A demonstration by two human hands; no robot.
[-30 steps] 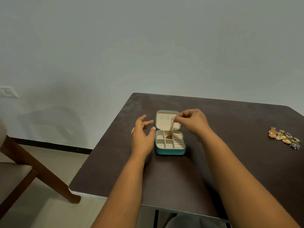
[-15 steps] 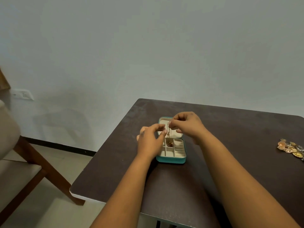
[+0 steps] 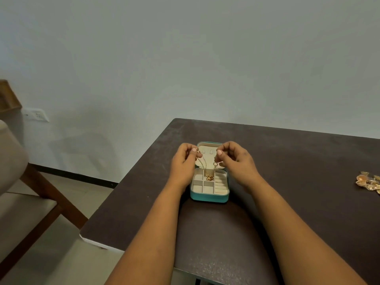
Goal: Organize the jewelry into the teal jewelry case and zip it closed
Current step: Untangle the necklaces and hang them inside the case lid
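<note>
step: you're stringing a chain across the open lid of the case, mid-frame.
left hand: pinches one chain end.
right hand: pinches the other end, by a small ring.
chain: its slack pools in an upper compartment.
next: likely hook or lower it in.
pile: right edge, waiting.
change: your hands have spread apart; half a second ago they met over the lid.

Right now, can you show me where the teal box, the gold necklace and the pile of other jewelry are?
teal jewelry case [image 3: 208, 198], head view, on its front wall.
gold necklace [image 3: 209, 177], head view, on the bunched chain in a compartment.
pile of jewelry [image 3: 369, 183], head view, on the heap's middle.
</note>
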